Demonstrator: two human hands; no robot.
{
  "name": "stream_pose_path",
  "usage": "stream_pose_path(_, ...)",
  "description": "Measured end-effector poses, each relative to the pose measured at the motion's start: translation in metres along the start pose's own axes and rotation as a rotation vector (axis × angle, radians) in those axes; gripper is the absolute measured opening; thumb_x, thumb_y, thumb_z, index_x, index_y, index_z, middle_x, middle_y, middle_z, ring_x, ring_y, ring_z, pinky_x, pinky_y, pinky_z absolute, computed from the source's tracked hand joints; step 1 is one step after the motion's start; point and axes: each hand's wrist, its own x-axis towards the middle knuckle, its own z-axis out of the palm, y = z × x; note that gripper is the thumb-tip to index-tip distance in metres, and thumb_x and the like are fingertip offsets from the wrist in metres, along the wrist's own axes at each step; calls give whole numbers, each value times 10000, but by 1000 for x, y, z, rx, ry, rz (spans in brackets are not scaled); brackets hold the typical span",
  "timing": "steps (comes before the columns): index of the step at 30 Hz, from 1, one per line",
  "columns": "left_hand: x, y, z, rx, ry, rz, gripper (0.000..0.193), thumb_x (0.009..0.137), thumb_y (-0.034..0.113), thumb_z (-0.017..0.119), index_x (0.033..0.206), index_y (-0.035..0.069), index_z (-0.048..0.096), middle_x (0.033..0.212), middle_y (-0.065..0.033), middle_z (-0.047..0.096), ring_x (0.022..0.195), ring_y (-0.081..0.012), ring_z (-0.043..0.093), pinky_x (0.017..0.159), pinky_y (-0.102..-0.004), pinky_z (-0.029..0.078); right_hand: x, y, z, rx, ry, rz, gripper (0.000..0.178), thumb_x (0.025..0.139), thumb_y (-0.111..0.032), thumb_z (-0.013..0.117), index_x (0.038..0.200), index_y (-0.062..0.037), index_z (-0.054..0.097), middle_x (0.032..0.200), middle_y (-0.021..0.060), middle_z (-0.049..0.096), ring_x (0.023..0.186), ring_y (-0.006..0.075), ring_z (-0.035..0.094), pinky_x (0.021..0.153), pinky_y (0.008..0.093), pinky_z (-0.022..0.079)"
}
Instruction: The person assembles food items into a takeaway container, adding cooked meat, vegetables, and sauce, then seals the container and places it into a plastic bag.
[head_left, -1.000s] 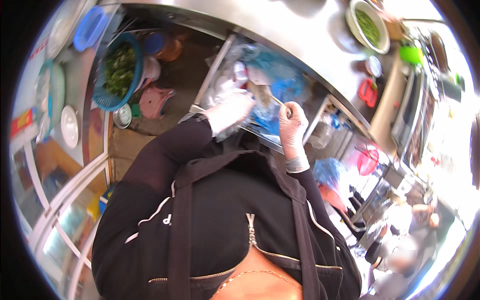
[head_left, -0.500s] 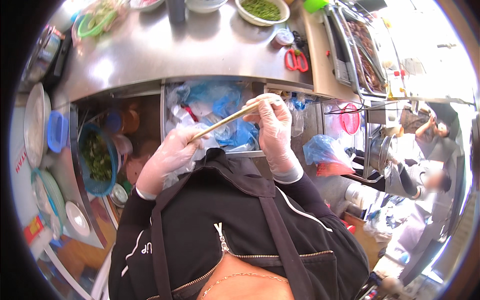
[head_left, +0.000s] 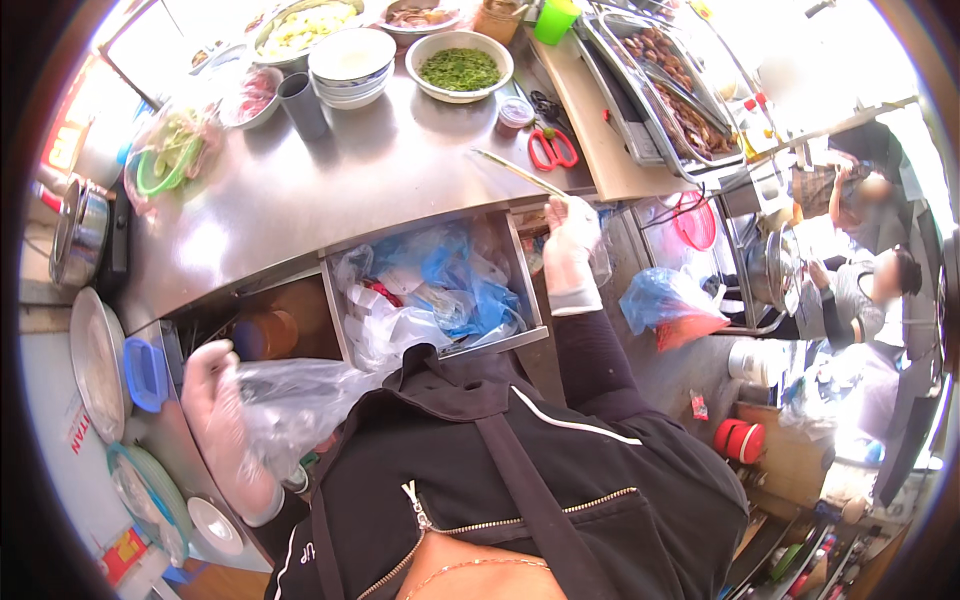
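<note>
In the head view, the right hand [head_left: 571, 240] has its fingers closed round the lower end of a thin stick [head_left: 515, 172], whose tip points up over the counter [head_left: 230, 235] near the red scissors [head_left: 552, 149]. Half a second ago both hands held that stick; now the left hand [head_left: 220, 430] is well apart at the left, its fingers curled, with a clear plastic bag [head_left: 300, 400] against it (whether they pinch it, I cannot tell). So the stick appears to rest with the right hand alone, beyond the open drawer [head_left: 520, 339] of bags.
</note>
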Motion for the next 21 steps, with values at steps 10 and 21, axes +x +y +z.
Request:
stream_pose_path(10,26,-3,6,-335,-305,319,135,888,-46,554,821,66,517,1040,-45,535,688,-51,394,660,-163,316,50,85,43,-233,172,-209,279,925,-41,541,1202,-57,562,872,93,630,655,170,613,564,289,506)
stream_pose_path(21,39,3,16,-154,-419,379,151,776,-91,521,689,32,519,863,-87,548,715,-106,421,649,-212,311,-129,-8,-132,-1501,-1292,124,195,828,-184,535,779,-29,644,799,200,654,779,390,639,723,504,495)
